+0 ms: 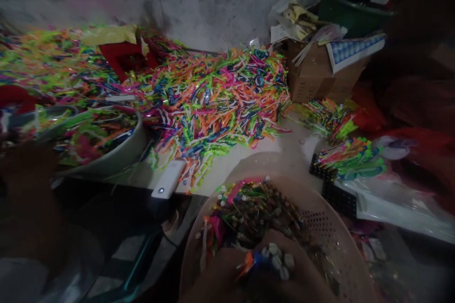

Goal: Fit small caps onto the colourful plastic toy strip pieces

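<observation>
Low in the view, my left hand and my right hand come together over a pink perforated basket. Between them they hold a small bundle with whitish knobs at its ends and blue and orange parts beside them. The fingers are closed round it, dim and partly blurred. Under the hands, the basket holds many thin dark pieces with coloured and white tips.
Colourful strips are heaped on the table. A grey basin and a person's dark arm are at left, near a white device. At right are a cardboard box, a black rack and green-ended bundles.
</observation>
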A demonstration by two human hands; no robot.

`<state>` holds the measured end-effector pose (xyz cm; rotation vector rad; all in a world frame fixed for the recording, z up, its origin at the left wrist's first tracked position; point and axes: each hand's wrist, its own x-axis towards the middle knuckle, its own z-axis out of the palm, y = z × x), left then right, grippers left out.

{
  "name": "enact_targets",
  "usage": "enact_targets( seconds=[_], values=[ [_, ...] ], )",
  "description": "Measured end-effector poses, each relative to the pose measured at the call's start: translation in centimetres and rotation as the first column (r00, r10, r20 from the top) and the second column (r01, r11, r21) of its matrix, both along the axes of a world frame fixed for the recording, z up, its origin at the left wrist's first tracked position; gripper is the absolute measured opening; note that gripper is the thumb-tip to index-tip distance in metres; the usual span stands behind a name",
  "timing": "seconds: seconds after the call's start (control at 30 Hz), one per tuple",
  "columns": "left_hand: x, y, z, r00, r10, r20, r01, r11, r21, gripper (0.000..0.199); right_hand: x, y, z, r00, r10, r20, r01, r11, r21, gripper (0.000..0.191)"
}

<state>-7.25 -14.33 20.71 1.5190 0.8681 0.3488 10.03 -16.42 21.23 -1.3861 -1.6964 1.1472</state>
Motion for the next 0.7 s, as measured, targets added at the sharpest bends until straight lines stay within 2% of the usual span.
enact_targets(
  seconds=[0.1,0.23,0.3,0.37,0.43,0.53,0.63,0.7],
  values=[
    [-0.4,0.0,-0.1,0.999,0.037,0.018,-0.036,0.998,-0.046,0.014,-0.2,-0.2,-0.2,0.999,-0.041,0.004,0.041,0.998,0.05,0.011],
    [-1.2,0.4,-0.3,0.996,0.089,-0.001,-0.089,0.994,-0.062,0.013,1.3,0.7,0.3,0.988,-0.15,0.017,0.148,0.984,0.094,0.014],
    [-1.7,0.6,-0.5,0.983,0.181,0.001,-0.181,0.982,-0.053,0.015,2.3,1.9,-0.2,0.977,-0.205,0.054,0.199,0.975,0.098,0.011],
    [-2.0,0.6,-0.6,0.957,0.29,0.027,-0.285,0.952,-0.115,0.022,2.8,3.6,-1.5,0.964,-0.211,0.16,0.198,0.976,0.095,0.014],
    [-2.2,0.4,-0.8,0.921,0.386,0.053,-0.367,0.905,-0.215,0.031,2.8,5.5,-3.1,0.946,-0.148,0.287,0.125,0.987,0.098,0.023],
    [-2.3,0.0,-0.7,0.875,0.479,0.07,-0.435,0.842,-0.318,0.04,2.0,8.0,-5.1,0.93,0.001,0.368,-0.03,0.997,0.073,0.03],
    [-2.5,-0.3,-0.5,0.84,0.537,0.077,-0.479,0.801,-0.359,0.043,1.3,9.4,-5.7,0.908,0.11,0.403,-0.153,0.985,0.078,0.026],
    [-2.7,-0.4,-0.4,0.815,0.574,0.073,-0.511,0.774,-0.375,0.044,1.2,9.7,-5.6,0.883,0.135,0.45,-0.212,0.969,0.124,0.024]
  ],
)
